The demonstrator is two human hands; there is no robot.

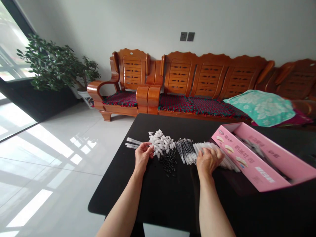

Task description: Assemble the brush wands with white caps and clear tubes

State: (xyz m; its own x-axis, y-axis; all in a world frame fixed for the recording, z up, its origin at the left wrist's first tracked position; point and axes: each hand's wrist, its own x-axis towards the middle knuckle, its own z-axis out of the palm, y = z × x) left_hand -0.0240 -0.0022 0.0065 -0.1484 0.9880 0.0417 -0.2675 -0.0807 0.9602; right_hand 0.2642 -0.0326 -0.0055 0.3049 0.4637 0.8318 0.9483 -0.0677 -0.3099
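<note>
At the left edge of a heap of small white caps point(161, 141), my left hand point(143, 154) has its thumb and forefinger pinched together; whatever they hold is too small to make out. Just beyond it lie a few slim white-ended sticks point(132, 142). Small black plugs point(169, 164) are scattered below the white caps. My right hand point(208, 159) rests with bent fingers on a row of translucent plastic tubes point(229, 161), its fingertips partly hidden. Between the hands is a bundle of thin dark-shafted sticks with pale ends point(186, 149).
An open pink box point(249, 161) with grey contents stands on the black table point(170, 204) at the right. Behind it are a wooden bench point(209, 74) and a turquoise patterned cloth point(266, 107). A potted plant point(56, 65) stands at the left by the glass door.
</note>
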